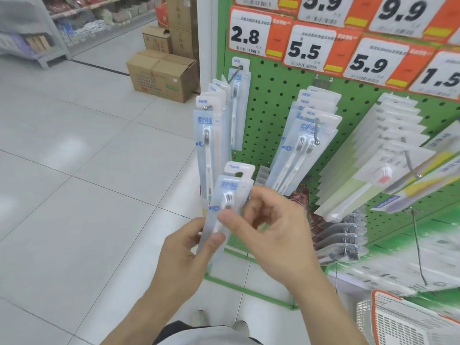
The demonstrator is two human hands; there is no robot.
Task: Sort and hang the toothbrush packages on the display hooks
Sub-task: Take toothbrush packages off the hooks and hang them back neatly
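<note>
Two hands meeting in front of a green pegboard (pixel 278 100) in a shop aisle. Left hand (pixel 185 247) gripping the lower part of a toothbrush package (pixel 225 195), thumb across its front. Right hand (pixel 271 220) pinching the same package at the right edge, fingers curled. Single-brush packs (pixel 206 145) hanging on the near left hook, twin-brush packs (pixel 306 140) on the hook beside. Price tags (pixel 311 48) above. Cardboard boxes (pixel 161 73) on the tiled floor (pixel 74 170). Plastic basket (pixel 403 319) lower right.
</note>
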